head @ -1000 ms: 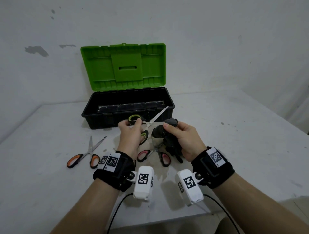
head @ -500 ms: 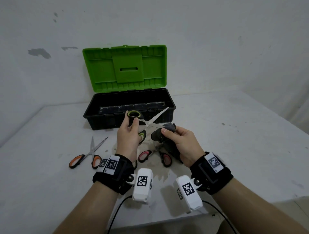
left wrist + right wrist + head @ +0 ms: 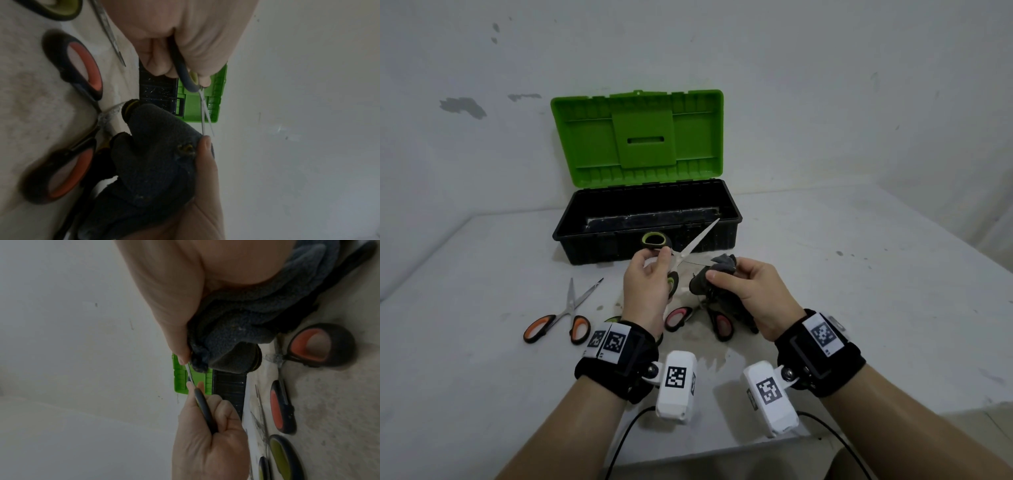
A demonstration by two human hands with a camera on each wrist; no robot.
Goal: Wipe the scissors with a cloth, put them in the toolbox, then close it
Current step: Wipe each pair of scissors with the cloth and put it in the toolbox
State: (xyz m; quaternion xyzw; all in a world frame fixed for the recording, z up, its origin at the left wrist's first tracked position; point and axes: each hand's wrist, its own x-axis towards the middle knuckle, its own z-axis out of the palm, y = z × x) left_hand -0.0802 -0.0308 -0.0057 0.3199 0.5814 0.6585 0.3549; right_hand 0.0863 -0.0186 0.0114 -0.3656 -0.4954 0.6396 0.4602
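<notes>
My left hand (image 3: 655, 260) grips the green-and-black scissors (image 3: 690, 251) by the handles, in the air in front of the toolbox. The blades are spread: one points up-right over the toolbox rim, the other points right into the dark grey cloth (image 3: 700, 287). My right hand (image 3: 722, 274) pinches that bunched cloth around the lower blade's tip. The left wrist view shows the scissors (image 3: 186, 76), the cloth (image 3: 156, 154) and the right thumb on it. The right wrist view shows the cloth (image 3: 236, 331) on the scissors (image 3: 190, 374). The toolbox (image 3: 647, 251) stands open, green lid (image 3: 637, 137) upright.
Orange-handled scissors (image 3: 558, 318) lie on the white table to the left. Red-handled scissors (image 3: 719, 325) lie under my hands, and another green-handled pair (image 3: 281, 456) is beside them. The wall is right behind the toolbox.
Both hands stay in front of the toolbox with the same grips. The cloth has shifted only slightly on the lower blade.
</notes>
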